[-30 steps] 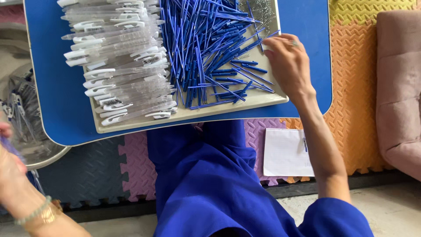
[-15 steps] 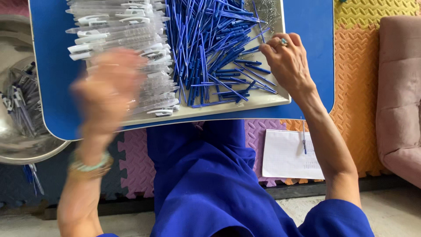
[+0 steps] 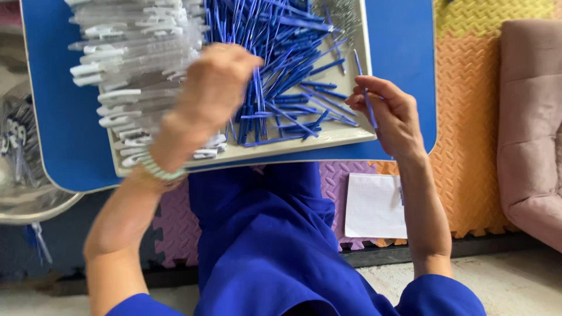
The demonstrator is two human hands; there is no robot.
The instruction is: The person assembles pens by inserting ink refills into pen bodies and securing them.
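A cream tray [image 3: 328, 139] lies on a blue lap table [image 3: 64, 140]. Its left half holds a heap of clear pen barrels with white clips [image 3: 129, 76]; its right half holds many thin blue refills [image 3: 281, 64]. My left hand [image 3: 213, 88] hovers over the middle of the tray, fingers curled down where the barrels meet the refills; what it holds is hidden. At the tray's right edge, my right hand [image 3: 392, 114] pinches a single blue refill [image 3: 366, 99] between thumb and fingers.
A metal bowl [image 3: 23, 175] with finished pens sits left of the table. A white paper pad [image 3: 374, 205] lies on purple and orange foam floor mats [image 3: 468, 129]. A pink cushion [image 3: 530, 117] stands at the right. My blue-clothed legs are below the table.
My left hand came up from the lower left and reached over the tray's middle. My right hand lifted one blue refill off the pile and drew back to the tray's right edge.
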